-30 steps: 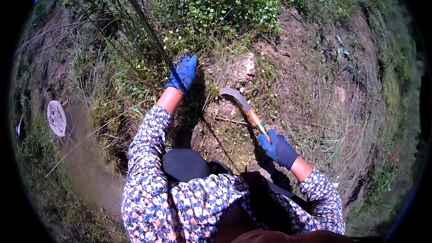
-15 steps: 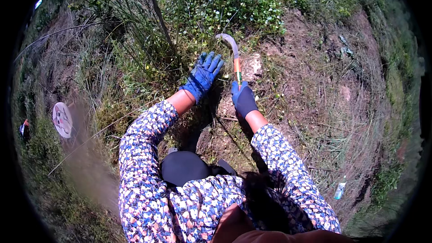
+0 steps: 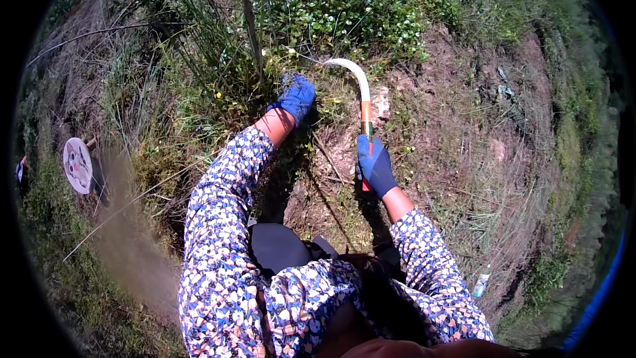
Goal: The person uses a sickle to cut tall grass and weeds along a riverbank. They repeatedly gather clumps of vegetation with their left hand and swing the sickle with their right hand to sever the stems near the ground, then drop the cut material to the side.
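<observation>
One sickle [image 3: 366, 114] is clamped in the fingers of the right hand [image 3: 377, 168], its tip near the left hand [image 3: 295, 98], which curls beside tall weeds [image 3: 228, 83]; whether those fingers grip anything, I cannot tell. A pull straying leftward, with the tip so close, could nick that hand. Half a second earlier, the left fingers were spread.

The single head-worn fisheye view looks steeply down from close above the shirt [image 3: 305, 301], facing forward past the left hand [image 3: 295, 98] and right hand [image 3: 377, 171] to sloping ground [image 3: 450, 86].
</observation>
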`<state>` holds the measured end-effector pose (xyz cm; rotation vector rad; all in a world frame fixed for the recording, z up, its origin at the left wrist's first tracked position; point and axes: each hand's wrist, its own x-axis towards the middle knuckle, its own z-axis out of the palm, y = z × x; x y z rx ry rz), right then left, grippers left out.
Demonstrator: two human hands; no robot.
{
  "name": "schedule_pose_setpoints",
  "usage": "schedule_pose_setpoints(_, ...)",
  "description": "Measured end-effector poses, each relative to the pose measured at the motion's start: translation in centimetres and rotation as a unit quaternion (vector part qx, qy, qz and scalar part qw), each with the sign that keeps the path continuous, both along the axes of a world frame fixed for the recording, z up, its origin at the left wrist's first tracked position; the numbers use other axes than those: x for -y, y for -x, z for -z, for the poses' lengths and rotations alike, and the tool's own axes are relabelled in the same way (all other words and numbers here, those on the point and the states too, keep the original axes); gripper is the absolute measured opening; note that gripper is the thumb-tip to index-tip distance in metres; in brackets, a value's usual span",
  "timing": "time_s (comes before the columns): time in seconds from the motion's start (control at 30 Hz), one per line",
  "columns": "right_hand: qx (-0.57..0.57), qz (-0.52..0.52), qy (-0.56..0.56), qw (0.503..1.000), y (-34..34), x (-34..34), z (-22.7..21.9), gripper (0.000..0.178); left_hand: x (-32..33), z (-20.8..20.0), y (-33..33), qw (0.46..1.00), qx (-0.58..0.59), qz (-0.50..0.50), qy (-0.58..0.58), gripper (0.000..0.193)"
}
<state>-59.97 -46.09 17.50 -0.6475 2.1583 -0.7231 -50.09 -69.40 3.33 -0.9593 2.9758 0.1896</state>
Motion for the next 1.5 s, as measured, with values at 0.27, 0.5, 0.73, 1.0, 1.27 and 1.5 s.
schedule_pose_setpoints(0.27, -0.129, -0.077, -0.108, 0.983, -6.3, -13.1, 4.1, 0.036, -0.8, -6.4, -4.6, 0.992, -0.018, 0.097, -0.082, 0.017)
schedule_pose_setpoints(0.5, -0.011, -0.070, 0.003, 0.997, -3.1, -17.2, 1.0, 0.024, -4.0, -2.8, -15.5, 0.985, -0.065, 0.032, -0.155, 0.038)
schedule_pose_setpoints(0.73, -0.020, -0.042, 0.030, 0.998, 1.7, -10.6, -0.3, 0.028, -5.2, -6.9, -14.2, 0.991, -0.030, 0.064, -0.118, 0.040)
schedule_pose_setpoints(1.0, 0.041, -0.132, -0.116, 0.984, -0.7, -19.9, 2.5, 0.034, -8.9, -1.6, -9.4, 0.969, -0.006, 0.238, 0.068, 0.040)
schedule_pose_setpoints(1.27, 0.087, -0.258, -0.129, 0.954, -0.5, -15.7, -8.0, 0.032, -7.4, -9.4, -10.5, 0.952, 0.158, 0.250, -0.081, 0.022)
schedule_pose_setpoints(1.5, 0.251, 0.034, -0.036, 0.967, -0.6, -11.9, -4.6, 0.024, -1.3, -9.4, -20.9, 0.959, 0.247, 0.021, -0.135, 0.026)
